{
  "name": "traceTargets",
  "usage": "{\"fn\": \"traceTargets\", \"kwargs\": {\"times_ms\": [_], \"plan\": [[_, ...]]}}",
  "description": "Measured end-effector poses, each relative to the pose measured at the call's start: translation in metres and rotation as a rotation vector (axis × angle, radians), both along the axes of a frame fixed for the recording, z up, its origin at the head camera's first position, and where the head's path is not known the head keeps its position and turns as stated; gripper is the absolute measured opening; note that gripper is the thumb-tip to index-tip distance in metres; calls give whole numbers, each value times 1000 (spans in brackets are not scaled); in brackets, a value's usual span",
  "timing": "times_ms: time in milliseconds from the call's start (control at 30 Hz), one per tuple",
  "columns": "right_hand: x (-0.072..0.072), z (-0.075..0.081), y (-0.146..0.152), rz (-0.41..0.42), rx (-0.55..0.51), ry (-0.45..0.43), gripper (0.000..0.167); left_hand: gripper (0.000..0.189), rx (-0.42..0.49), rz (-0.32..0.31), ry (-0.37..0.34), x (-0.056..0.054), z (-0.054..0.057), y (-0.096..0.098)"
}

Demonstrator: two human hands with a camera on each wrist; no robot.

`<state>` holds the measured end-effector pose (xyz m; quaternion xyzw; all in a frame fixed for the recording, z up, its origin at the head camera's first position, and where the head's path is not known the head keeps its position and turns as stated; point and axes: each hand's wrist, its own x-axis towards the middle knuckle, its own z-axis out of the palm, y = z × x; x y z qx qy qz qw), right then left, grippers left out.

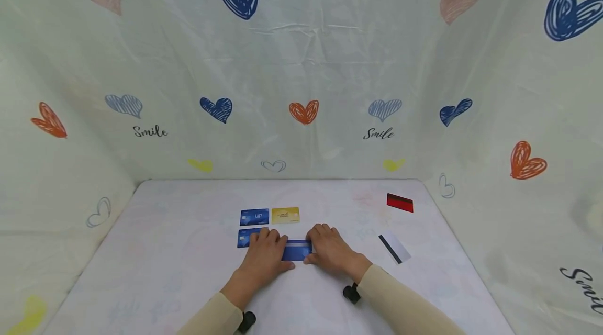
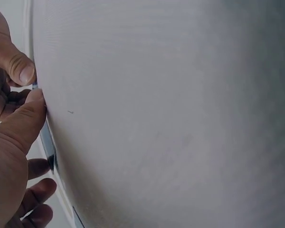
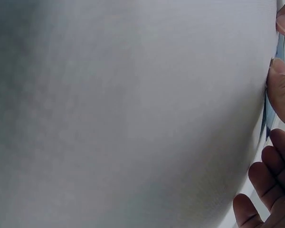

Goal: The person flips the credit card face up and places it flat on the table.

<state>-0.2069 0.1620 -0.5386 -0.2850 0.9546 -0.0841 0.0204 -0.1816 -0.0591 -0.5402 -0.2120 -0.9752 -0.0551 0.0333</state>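
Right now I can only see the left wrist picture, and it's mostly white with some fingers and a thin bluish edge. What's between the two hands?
Observer: The head view shows a blue card, with the left hand at one end and the right hand at the other.
Operator: Cool! Is there any yellow card on the table?
Observer: Yes, one yellow card lies beyond the hands, just to the right of a blue VIP card.
Operator: And is anything way over on the right side?
Observer: Yes, a red card lies toward the table's far right corner.
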Motion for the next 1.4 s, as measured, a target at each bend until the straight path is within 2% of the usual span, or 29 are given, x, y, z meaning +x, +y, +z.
{"fn": "traceTargets", "kwargs": {"times_ms": [367, 600, 867, 1000, 1133, 1400], "plan": [[2, 1, -1, 11, -17, -1, 50, 74, 15, 10, -24, 0, 5, 0], [2, 0, 0, 28, -33, -2, 49, 71, 17, -5, -14, 1, 8, -3], [5, -1, 1, 42, -16, 21, 50, 67, 5, -24, -11, -3, 11, -3], [6, -1, 3, 60, 24, 68, 56, 66, -1, -21, 1, -3, 10, -2], [6, 0, 6, 95, 53, 158, 62, 66, 2, -17, 28, -3, 12, -2], [3, 2, 6, 110, 19, 222, 60, 66, 27, -22, 64, -3, 25, -1]]}}
